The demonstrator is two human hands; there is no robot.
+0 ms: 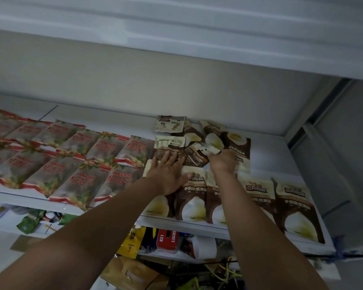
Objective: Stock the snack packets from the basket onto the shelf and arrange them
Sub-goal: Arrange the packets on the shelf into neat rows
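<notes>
Presently, left hand [168,176] lies flat, fingers spread, on brown snack packets [169,145] near the shelf's [113,120] right edge; right hand [223,162] grips 1 dark packet [195,156].

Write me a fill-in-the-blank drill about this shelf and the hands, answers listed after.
1. The left hand rests flat on packets coloured cream and ___.
2. The right hand has its fingers ___ round the held packet.
3. The red-lettered packets lie to the ___ of the cream ones.
4. The red-lettered packets form ___ rows.
Answers: brown; curled; left; two.
</notes>
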